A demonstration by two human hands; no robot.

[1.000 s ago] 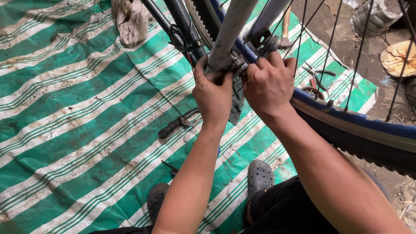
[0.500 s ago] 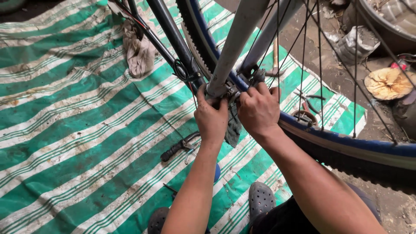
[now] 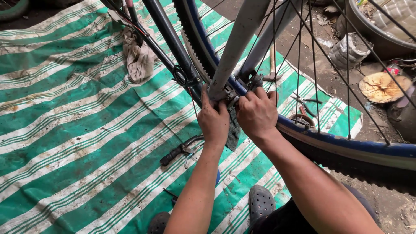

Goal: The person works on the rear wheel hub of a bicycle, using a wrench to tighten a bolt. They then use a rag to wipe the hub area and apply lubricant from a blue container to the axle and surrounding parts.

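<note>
The striped tarp [image 3: 65, 130] lay under the wheel [image 3: 346, 147], whose brake [image 3: 242, 89] sat near the tarp's far edge. My left hand [image 3: 213, 121] and right hand [image 3: 257, 113] closed around that brake, with pliers [image 3: 180, 151] lying mid-tarp.

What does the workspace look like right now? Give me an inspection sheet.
Surface: green and white striped tarp, dirty, spread on the ground.
Job's things: bicycle wheel with blue rim; grey fork leg; small fittings at the fork's lower end.
Clutter: rag; black-handled pliers; second pliers; wood slice.
Hands: left hand and right hand both closed around the fork end at the rim.
Cables: thin cable running along the dark frame tube.
Surroundings: bare dirt, a dark basin, grey clog.
</note>
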